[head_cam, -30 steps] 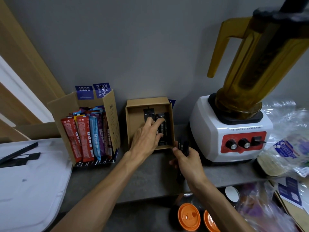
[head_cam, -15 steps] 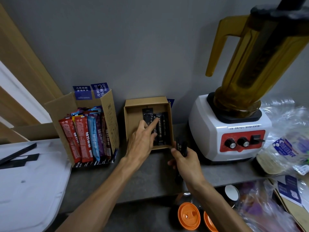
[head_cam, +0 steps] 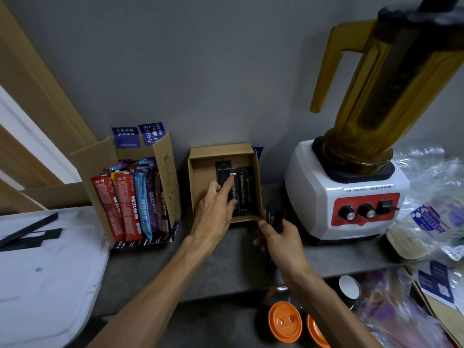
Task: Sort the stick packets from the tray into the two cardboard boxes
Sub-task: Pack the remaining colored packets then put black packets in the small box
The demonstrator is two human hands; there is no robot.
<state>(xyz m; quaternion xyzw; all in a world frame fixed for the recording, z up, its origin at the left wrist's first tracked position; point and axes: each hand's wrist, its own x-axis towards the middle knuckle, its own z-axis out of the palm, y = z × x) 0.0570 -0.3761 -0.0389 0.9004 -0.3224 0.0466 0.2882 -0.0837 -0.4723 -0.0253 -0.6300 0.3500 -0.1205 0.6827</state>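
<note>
A small open cardboard box (head_cam: 200, 177) stands against the wall and holds several black stick packets (head_cam: 244, 189). My left hand (head_cam: 216, 209) reaches into it, with straight fingers pressing on the black packets. My right hand (head_cam: 281, 242) grips a bunch of black stick packets (head_cam: 275, 218) just in front of the box's right corner. A taller cardboard box (head_cam: 165, 177) to the left holds several red, blue and purple stick packets (head_cam: 130, 202) standing upright. The white tray (head_cam: 47, 277) lies at the far left with black packets (head_cam: 32, 228) on it.
A white blender (head_cam: 346, 197) with an amber jug stands right of the small box. Plastic bags (head_cam: 426, 222) crowd the right side. Orange lids (head_cam: 285, 321) and a cup (head_cam: 349, 287) sit below the grey counter's front edge (head_cam: 221, 287).
My left hand's fingers slid a little to the left and further in over the black packets in the small box. My right hand has hardly moved.
</note>
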